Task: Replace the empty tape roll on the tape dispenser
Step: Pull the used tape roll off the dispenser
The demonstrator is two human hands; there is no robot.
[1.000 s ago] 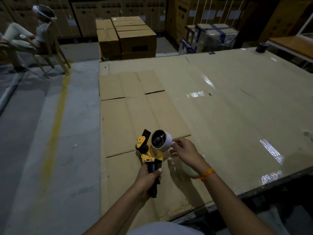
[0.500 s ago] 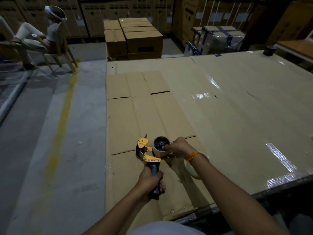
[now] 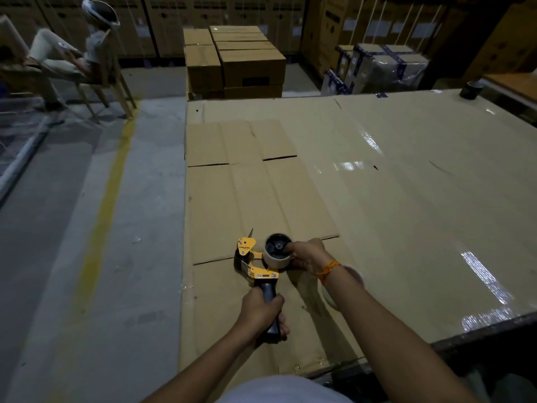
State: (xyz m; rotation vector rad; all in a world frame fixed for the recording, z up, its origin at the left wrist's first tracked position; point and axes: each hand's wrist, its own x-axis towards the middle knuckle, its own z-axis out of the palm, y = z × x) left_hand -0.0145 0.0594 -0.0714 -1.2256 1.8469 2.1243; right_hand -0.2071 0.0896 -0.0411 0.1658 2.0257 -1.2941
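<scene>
The left hand (image 3: 260,312) was wrapped tight around the dark handle of a yellow tape dispenser (image 3: 259,264), fingers curled fully closed on the grip. The dispenser stood upright over the near-left part of a cardboard-covered table (image 3: 406,184), its blade end pointing left and away. The right hand (image 3: 308,255) reached in from the right, its fingers pinched on the pale empty tape roll (image 3: 276,258) that sat on the dispenser's dark hub — thumb low on the roll's side, fingertips at the hub's rim. An orange band (image 3: 328,270) circled that wrist. Just beneath the right forearm, a second pale roll (image 3: 345,286) lay on the table, mostly hidden by the arm.

A flattened carton (image 3: 247,184) lay on the table's left portion, under and beyond the dispenser. The table's left edge ran close beside the dispenser, dropping to a grey floor (image 3: 87,257) marked with a yellow line. The near edge ran just past the person's arms. To the right and ahead, the glossy surface lay open — a dark roll (image 3: 471,90) stood at the far right corner. Stacked boxes (image 3: 235,62) stood beyond the far edge.
</scene>
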